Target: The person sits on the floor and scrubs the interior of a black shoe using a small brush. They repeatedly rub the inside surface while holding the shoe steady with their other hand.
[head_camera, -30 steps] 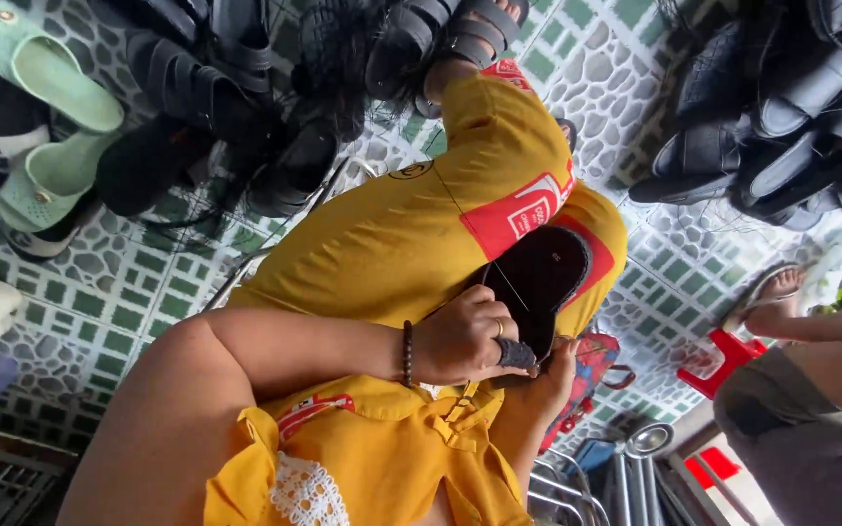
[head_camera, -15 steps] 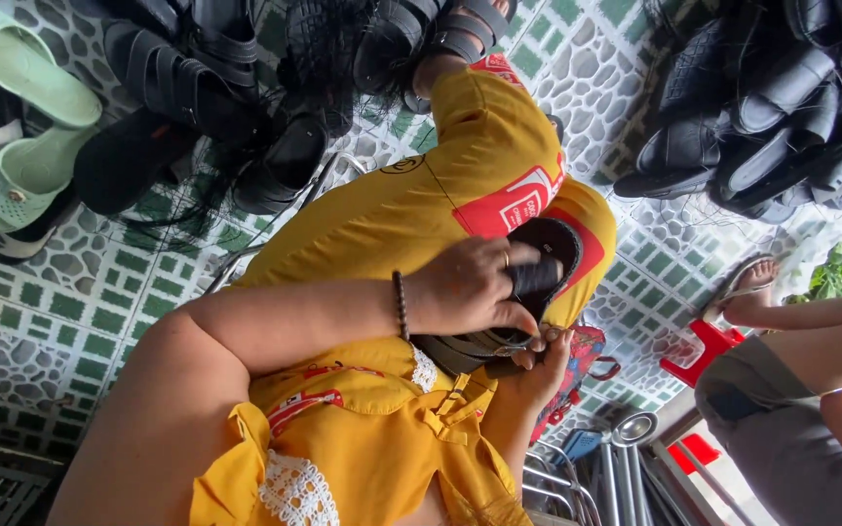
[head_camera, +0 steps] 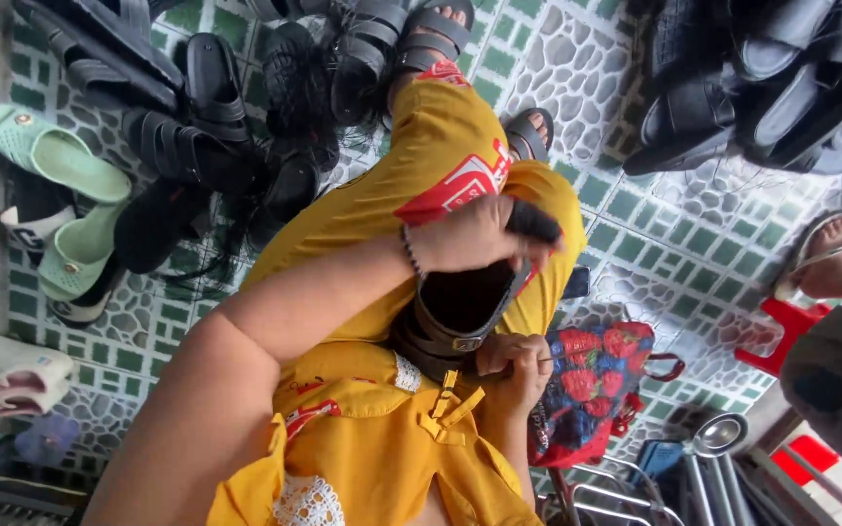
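Black sandal (head_camera: 460, 302) on the lap: left hand (head_camera: 470, 234) grasps its far edge, right hand (head_camera: 511, 358) clenched at its near strap; green tiled floor (head_camera: 655, 234) beyond.

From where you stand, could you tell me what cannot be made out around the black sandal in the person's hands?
Head view only:
- Black sandal: its toe end is covered by the left hand.
- Right hand: something thin is pinched there, too small to identify.
- Strawberry-print bag: contents hidden.

1. Two mint-green slippers (head_camera: 60, 185) lie on the green tiled floor (head_camera: 655, 244), at the left.
2. A pile of black sandals (head_camera: 762, 78) sits top right.
3. A strawberry-print bag (head_camera: 596, 390) rests near a red stool (head_camera: 782, 336).
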